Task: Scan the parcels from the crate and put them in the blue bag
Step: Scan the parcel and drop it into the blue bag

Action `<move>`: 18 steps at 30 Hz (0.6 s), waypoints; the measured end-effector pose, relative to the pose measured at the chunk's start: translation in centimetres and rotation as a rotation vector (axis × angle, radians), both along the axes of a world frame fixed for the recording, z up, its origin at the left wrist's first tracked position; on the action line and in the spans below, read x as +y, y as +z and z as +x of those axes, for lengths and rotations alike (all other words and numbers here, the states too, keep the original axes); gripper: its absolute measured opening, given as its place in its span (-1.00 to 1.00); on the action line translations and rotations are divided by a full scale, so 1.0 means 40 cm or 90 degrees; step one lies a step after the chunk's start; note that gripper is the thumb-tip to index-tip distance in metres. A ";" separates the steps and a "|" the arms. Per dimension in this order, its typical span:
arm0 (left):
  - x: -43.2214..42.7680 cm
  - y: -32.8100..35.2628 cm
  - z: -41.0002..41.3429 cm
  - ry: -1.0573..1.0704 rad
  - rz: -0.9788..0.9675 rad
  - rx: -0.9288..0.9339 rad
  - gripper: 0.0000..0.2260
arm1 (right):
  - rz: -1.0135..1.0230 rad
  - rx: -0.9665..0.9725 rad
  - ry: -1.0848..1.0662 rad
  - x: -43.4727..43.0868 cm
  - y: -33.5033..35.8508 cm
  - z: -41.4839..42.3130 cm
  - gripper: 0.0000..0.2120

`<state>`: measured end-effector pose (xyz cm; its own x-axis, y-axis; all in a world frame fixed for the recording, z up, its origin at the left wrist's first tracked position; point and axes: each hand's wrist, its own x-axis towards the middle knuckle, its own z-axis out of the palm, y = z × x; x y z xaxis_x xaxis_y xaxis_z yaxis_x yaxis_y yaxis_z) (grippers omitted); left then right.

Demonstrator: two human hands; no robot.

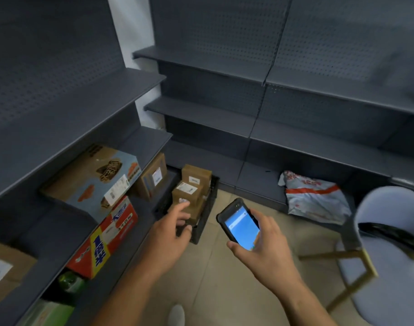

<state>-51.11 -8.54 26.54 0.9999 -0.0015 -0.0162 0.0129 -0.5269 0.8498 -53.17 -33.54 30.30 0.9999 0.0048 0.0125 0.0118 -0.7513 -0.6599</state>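
Observation:
A black crate (204, 215) stands on the floor by the shelving and holds several brown cardboard parcels (194, 182) with white labels. My left hand (170, 234) reaches over the crate's near end with relaxed fingers, just above the closest parcel, holding nothing. My right hand (262, 245) grips a black handheld scanner (239, 223) whose screen glows blue, to the right of the crate. A pale blue-grey bag (314, 196) with orange print lies on the lowest shelf at the right.
Dark grey shelving (225, 111) lines the back and the left side. Cartons (93, 180) and a red-and-yellow box (107, 236) sit on the left shelves. A grey chair with gold legs (389, 243) stands at the right on the tiled floor (213, 274).

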 end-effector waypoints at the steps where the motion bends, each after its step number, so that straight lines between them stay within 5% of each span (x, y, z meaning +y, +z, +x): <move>1: 0.019 0.001 0.033 -0.008 -0.003 -0.004 -0.48 | -0.001 0.003 -0.008 0.016 0.002 0.024 -0.15; 18: 0.333 -0.084 0.390 0.001 0.011 0.004 -0.50 | -0.046 0.032 -0.080 0.272 -0.049 0.375 -0.16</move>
<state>-35.50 4.78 23.17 0.9998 0.0003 -0.0217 0.0184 -0.5415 0.8405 -38.18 -22.64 28.35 0.9920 -0.1220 -0.0338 -0.1177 -0.7900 -0.6018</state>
